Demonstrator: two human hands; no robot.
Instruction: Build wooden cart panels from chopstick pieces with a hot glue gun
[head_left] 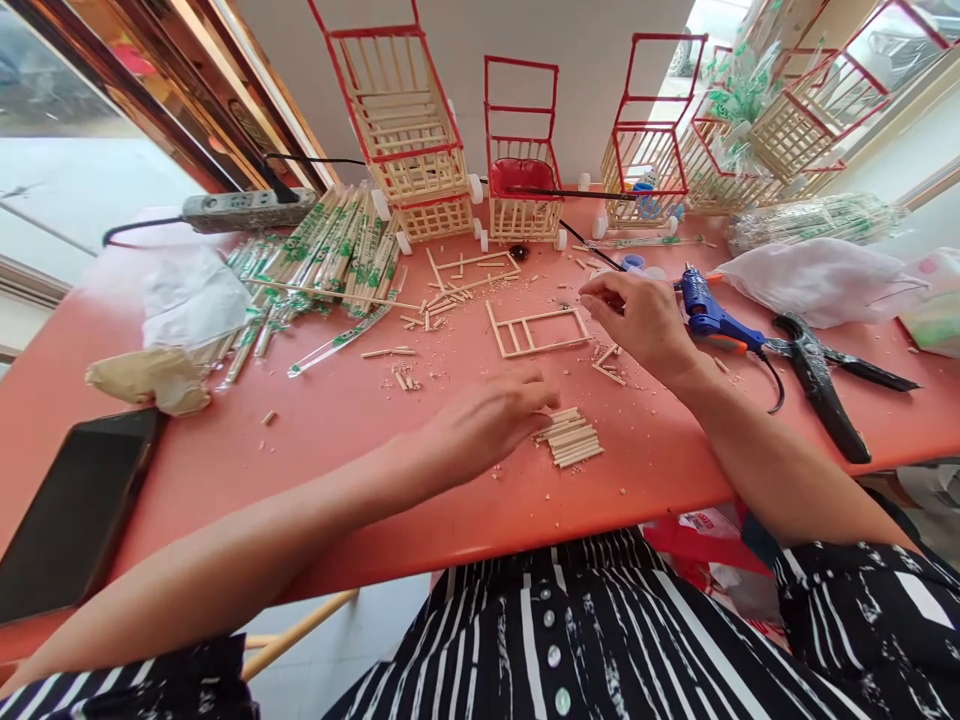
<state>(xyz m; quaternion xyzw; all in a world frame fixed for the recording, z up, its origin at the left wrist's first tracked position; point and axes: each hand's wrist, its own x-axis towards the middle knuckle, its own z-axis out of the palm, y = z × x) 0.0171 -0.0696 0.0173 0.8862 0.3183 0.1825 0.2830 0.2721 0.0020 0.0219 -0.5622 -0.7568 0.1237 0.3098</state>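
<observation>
My left hand [504, 418] reaches over the left end of a small pile of short cut wooden sticks [577, 442], its fingers bent but apart. I cannot tell whether its fingertips touch the sticks. Further right, my right hand [645, 322] hangs above the table with its fingers curled together; whatever may be between them is hidden. Just left of it lies a flat ladder-like stick frame [514, 352]. Beyond that is a second stick frame [444, 262] among loose pieces. A blue glue gun [709, 308] rests to the right of my right hand.
Small carts of sticks with red trim, including a tall cart [409, 110], stand along the back. Wrapped chopsticks [337, 245] lie left, beside a power strip [251, 208]. A phone [79, 505] lies front left; black-handled cutters [821, 385] lie right.
</observation>
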